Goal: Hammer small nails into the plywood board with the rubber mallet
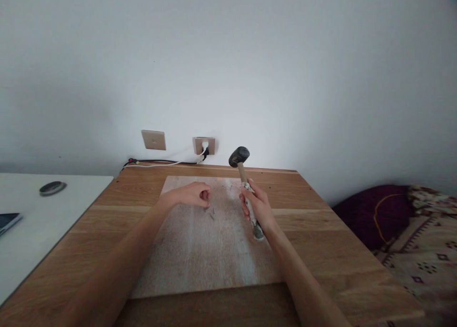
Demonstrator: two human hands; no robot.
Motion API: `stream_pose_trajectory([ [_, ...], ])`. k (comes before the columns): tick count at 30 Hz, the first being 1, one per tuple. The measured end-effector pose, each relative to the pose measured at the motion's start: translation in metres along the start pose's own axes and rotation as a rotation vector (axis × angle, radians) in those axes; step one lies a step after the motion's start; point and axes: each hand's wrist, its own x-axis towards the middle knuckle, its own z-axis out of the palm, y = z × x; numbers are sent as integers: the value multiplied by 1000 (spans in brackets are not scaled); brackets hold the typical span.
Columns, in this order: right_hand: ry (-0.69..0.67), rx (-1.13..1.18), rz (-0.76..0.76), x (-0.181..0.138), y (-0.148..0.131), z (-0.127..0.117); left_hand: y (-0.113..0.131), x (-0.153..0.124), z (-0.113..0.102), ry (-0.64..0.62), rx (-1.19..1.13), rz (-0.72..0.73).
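My right hand [257,205] is closed round the wooden handle of a hammer [239,156], whose dark head is raised above the far end of a pale wooden board [200,255]. My left hand [193,194] rests on the board with its fingers curled together, pinching at a small nail that I can barely make out. A few small nails [211,213] lie on the board just right of that hand, between both hands.
The board lies on a brown wooden table [321,251] against a white wall with two sockets [203,145] and cables. A white table [43,222] on the left bears a round lid [52,188] and a dark device. A patterned cushion [421,255] sits right.
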Motion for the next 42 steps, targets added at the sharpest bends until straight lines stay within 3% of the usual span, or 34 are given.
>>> stream_pose_trajectory([
  [11, -52, -104, -27, -15, 14, 7, -8, 1, -1, 10, 50, 55],
  [18, -67, -107, -27, -14, 18, 8, -7, 16, 3, 248, 138, 28],
  [30, -121, -135, 18, -13, 25, 7, -8, 38, 5, 230, 293, 126],
  [42, -203, -170, 90, -16, 16, 1, -15, 38, 28, 418, -104, 12],
])
